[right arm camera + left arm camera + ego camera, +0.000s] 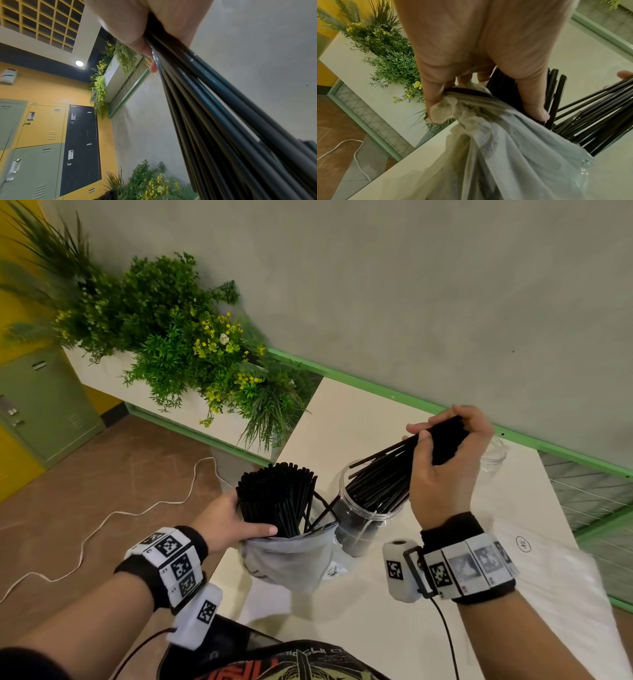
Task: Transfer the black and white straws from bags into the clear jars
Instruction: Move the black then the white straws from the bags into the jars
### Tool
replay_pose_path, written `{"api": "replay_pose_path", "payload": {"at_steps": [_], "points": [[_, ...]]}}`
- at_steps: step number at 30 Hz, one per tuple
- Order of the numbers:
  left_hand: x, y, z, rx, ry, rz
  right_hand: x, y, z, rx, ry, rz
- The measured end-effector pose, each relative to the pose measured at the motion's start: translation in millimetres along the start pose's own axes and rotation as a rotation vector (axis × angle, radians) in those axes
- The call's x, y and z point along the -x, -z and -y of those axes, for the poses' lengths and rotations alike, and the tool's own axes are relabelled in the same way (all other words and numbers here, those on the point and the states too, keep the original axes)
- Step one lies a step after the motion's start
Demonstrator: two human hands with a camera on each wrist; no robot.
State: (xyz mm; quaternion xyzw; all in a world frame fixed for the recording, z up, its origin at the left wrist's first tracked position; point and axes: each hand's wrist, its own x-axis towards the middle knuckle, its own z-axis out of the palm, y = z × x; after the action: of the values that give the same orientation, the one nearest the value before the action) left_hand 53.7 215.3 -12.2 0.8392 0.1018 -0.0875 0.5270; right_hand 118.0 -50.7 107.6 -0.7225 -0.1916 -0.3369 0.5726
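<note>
Over white table (359,419), right grip (442,474) angles black straws (380,477) into jar (359,529).

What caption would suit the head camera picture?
Right hand lowers black straws into a clear jar; left hand steadies the straw bag.

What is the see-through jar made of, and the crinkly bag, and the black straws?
The jar looks like clear plastic, possibly glass: smooth, shiny walls show the straws inside. The bag seems thin, cloudy plastic film, since it crumples into soft folds. The black straws look like smooth plastic tubes with a slight sheen, though coated paper can't be ruled out.
</note>
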Motion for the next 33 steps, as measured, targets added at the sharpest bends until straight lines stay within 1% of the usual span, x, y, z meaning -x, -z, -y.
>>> {"api": "replay_pose_path", "payload": {"at_steps": [3, 7, 13, 19, 22, 24, 26, 29, 33], "points": [[1, -1, -2, 0.004, -0.005, 0.007, 7, -6, -5, -0.001, -0.039, -0.013], [1, -2, -3, 0.003, 0.001, -0.01, 11, -11, -7, 0.001, -0.051, -0.03], [5, -2, -5, -0.017, 0.004, -0.028, 8, -3, -7, 0.016, 0.017, -0.024], [9, -4, -10, -0.023, 0.013, -0.021, 23, -18, -30, -0.006, -0.104, 0.04], [10, -4, -13, -0.036, 0.009, -0.025, 34, -21, -43, 0.004, -0.205, 0.115], [11, -4, -14, -0.03, 0.007, -0.03, 40, -19, -54, 0.034, -0.278, 0.192], [12, -4, -14, -0.016, 0.009, -0.029, 44, -17, -64, 0.121, -0.321, 0.312], [12, -3, -11, -0.011, 0.013, -0.027, 45, -12, -78, 0.236, -0.343, 0.513], [9, -1, -7, -0.015, 0.019, -0.009, 37, -2, -82, 0.28, -0.408, 0.686]]}}
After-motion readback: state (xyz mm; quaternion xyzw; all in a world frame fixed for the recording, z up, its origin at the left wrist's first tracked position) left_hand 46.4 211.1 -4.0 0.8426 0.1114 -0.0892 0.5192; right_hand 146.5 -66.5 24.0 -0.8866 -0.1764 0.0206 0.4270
